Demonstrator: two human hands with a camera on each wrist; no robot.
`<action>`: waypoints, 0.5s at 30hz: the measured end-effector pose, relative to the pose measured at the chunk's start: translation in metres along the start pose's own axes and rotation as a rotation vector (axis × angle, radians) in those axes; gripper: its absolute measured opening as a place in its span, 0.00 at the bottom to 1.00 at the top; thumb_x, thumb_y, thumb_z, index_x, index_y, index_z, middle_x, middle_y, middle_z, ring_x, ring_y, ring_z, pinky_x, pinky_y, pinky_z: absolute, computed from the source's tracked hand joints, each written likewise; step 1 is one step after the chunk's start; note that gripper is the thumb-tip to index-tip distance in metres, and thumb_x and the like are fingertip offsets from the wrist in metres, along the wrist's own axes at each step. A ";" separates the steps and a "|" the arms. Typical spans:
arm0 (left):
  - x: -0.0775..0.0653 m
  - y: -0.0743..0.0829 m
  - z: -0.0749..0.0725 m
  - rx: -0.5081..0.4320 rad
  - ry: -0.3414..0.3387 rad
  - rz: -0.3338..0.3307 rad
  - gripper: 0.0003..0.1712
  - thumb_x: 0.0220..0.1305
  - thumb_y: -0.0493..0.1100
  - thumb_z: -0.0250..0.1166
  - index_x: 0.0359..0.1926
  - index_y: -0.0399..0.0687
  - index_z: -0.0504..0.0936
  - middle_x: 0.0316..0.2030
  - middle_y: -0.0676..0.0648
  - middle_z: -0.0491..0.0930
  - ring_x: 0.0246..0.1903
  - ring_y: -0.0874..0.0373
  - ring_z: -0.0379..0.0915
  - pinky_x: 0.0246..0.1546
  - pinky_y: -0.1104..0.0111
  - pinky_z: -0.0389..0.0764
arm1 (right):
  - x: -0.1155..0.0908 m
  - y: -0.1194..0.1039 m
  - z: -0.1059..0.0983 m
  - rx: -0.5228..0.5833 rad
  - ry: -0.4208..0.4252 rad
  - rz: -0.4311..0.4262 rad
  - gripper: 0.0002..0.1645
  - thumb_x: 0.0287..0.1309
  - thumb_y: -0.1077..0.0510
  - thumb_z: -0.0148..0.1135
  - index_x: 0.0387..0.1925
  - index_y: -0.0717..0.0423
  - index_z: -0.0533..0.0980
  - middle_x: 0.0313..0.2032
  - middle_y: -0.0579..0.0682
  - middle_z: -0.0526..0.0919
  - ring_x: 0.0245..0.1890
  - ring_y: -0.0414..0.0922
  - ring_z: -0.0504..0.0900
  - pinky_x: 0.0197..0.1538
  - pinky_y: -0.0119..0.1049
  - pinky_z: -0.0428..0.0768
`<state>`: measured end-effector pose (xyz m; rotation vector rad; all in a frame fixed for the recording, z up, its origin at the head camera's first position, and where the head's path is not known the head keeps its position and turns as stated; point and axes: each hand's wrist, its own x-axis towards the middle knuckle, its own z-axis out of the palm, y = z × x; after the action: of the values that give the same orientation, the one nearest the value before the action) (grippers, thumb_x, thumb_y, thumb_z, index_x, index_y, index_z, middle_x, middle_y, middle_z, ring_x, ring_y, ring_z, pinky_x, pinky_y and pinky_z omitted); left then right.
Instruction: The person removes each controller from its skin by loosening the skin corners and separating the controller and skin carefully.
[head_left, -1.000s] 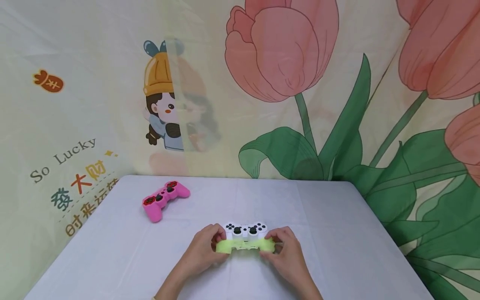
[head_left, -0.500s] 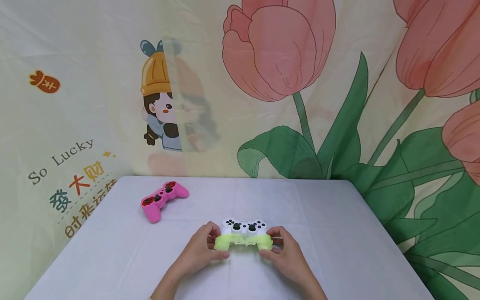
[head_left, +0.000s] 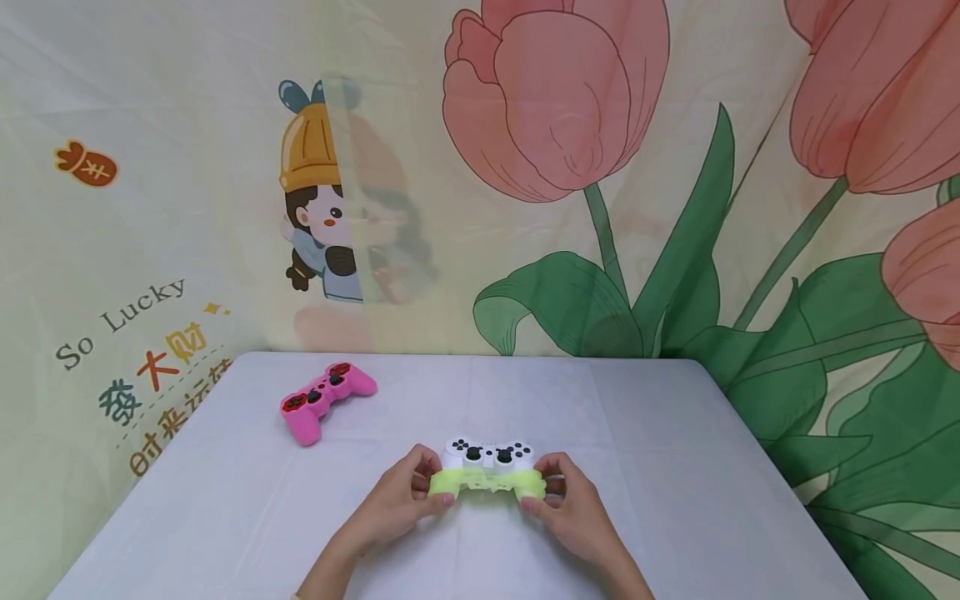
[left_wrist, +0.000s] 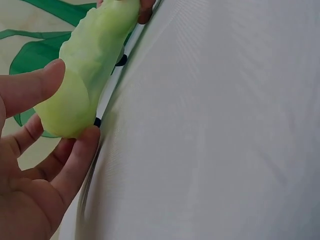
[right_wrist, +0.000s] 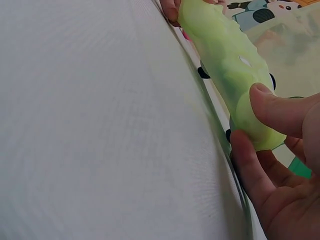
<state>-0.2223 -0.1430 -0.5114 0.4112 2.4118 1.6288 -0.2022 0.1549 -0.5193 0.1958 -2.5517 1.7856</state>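
Observation:
A white game controller (head_left: pixel 489 452) with black sticks and buttons sits in the middle of the table. A translucent yellow-green silicone cover (head_left: pixel 487 480) wraps its lower part and both handles, while the upper face with the sticks stays bare. My left hand (head_left: pixel 401 496) pinches the covered left handle; in the left wrist view the thumb lies on the cover (left_wrist: pixel 82 75) and the fingers are at its far side. At the other end, my right hand (head_left: pixel 573 504) grips the covered right handle the same way, thumb on the cover (right_wrist: pixel 230 65) in the right wrist view.
A pink game controller (head_left: pixel 327 400) with red button areas lies at the back left of the table. White cloth covers the table (head_left: pixel 660 467). Behind its far edge hangs a printed curtain (head_left: pixel 420 325) with tulips and a cartoon figure.
The controller and cover have shifted slightly up in the view, and the thumbs have moved a little along the handles. Both hands keep their hold. The camera has turned slightly.

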 end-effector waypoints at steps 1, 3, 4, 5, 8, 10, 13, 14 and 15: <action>0.000 0.000 0.001 0.010 0.004 0.000 0.27 0.62 0.46 0.80 0.54 0.47 0.74 0.45 0.47 0.80 0.45 0.54 0.76 0.44 0.70 0.81 | 0.000 0.000 0.000 -0.007 -0.006 0.001 0.31 0.52 0.65 0.82 0.53 0.57 0.73 0.51 0.57 0.81 0.48 0.49 0.86 0.49 0.32 0.86; 0.001 0.000 0.002 0.039 0.015 0.007 0.27 0.61 0.45 0.80 0.53 0.47 0.74 0.43 0.47 0.79 0.43 0.54 0.76 0.43 0.70 0.80 | 0.000 0.001 0.000 -0.029 -0.019 0.000 0.31 0.52 0.65 0.82 0.53 0.56 0.73 0.50 0.56 0.81 0.45 0.47 0.86 0.47 0.31 0.86; 0.001 -0.001 0.003 0.056 0.021 0.014 0.26 0.60 0.45 0.81 0.52 0.48 0.74 0.42 0.47 0.79 0.43 0.54 0.75 0.43 0.70 0.80 | 0.000 0.002 0.000 -0.043 -0.023 -0.001 0.31 0.52 0.64 0.82 0.52 0.56 0.72 0.50 0.56 0.80 0.43 0.46 0.85 0.45 0.30 0.86; 0.002 -0.001 0.003 0.079 0.029 0.020 0.26 0.60 0.45 0.81 0.51 0.49 0.74 0.42 0.48 0.79 0.42 0.54 0.75 0.43 0.70 0.79 | -0.001 0.002 0.000 -0.054 -0.029 -0.003 0.31 0.53 0.64 0.82 0.52 0.56 0.72 0.50 0.56 0.80 0.41 0.46 0.85 0.44 0.30 0.86; 0.003 0.001 0.004 0.134 0.055 0.034 0.24 0.59 0.44 0.81 0.49 0.50 0.75 0.40 0.49 0.78 0.41 0.55 0.75 0.42 0.69 0.79 | -0.001 0.000 0.000 -0.095 -0.037 -0.008 0.31 0.53 0.62 0.83 0.52 0.54 0.72 0.49 0.56 0.80 0.35 0.43 0.83 0.38 0.30 0.84; 0.004 0.001 0.004 0.157 0.065 0.036 0.23 0.59 0.44 0.80 0.48 0.51 0.75 0.39 0.50 0.78 0.40 0.55 0.75 0.41 0.69 0.79 | -0.001 -0.001 0.000 -0.120 -0.038 -0.006 0.31 0.53 0.61 0.83 0.51 0.52 0.72 0.49 0.55 0.80 0.31 0.42 0.81 0.34 0.30 0.82; 0.004 0.002 0.004 0.176 0.071 0.034 0.23 0.59 0.44 0.81 0.47 0.50 0.75 0.38 0.50 0.78 0.39 0.55 0.75 0.40 0.69 0.78 | -0.001 -0.004 0.000 -0.172 -0.040 -0.009 0.30 0.53 0.58 0.83 0.51 0.51 0.71 0.48 0.54 0.80 0.26 0.40 0.76 0.29 0.30 0.76; 0.004 0.002 0.004 0.179 0.071 0.032 0.23 0.59 0.44 0.81 0.46 0.50 0.75 0.38 0.50 0.78 0.39 0.56 0.75 0.40 0.69 0.78 | -0.001 -0.004 0.000 -0.186 -0.041 -0.012 0.30 0.54 0.58 0.83 0.51 0.50 0.71 0.48 0.54 0.80 0.25 0.39 0.75 0.28 0.30 0.74; 0.004 0.002 0.004 0.183 0.070 0.030 0.23 0.59 0.44 0.81 0.46 0.50 0.75 0.38 0.50 0.77 0.39 0.56 0.74 0.40 0.69 0.78 | -0.001 -0.003 0.000 -0.200 -0.044 -0.015 0.30 0.54 0.57 0.83 0.50 0.50 0.71 0.48 0.53 0.80 0.24 0.39 0.74 0.27 0.30 0.73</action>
<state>-0.2244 -0.1376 -0.5106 0.4278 2.6304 1.4616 -0.2006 0.1541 -0.5161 0.2516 -2.7286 1.5240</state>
